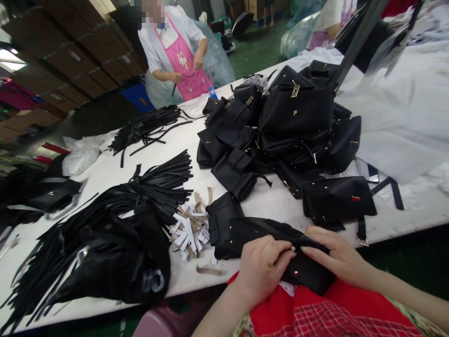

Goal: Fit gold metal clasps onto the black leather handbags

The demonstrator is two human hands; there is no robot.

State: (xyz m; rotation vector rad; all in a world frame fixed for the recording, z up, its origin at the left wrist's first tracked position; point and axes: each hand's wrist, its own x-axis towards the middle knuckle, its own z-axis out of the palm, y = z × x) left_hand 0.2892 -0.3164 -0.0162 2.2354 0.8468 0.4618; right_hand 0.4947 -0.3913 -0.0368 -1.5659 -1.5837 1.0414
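Note:
A black handbag [310, 274] with small gold studs lies across my lap and the table's near edge. My left hand [263, 262] is closed on it, thumb and fingertips pinched at its upper edge. My right hand [331, 257] grips the same bag from the other side, its thumb close to my left fingertips. What sits between the fingertips is too small to make out. Just right of the hands lies another black bag [338, 199] with a red tag. Behind them a heap of black bags [298, 112] with gold clasps is piled up.
Bundles of black straps [161, 180] and a black plastic bag [122, 262] lie on the left. White and tan paper strips [189, 234] are scattered beside the held bag. Across the white table [189, 135] stands a person in a pink apron [184, 56]. A metal post [361, 42] rises at the right.

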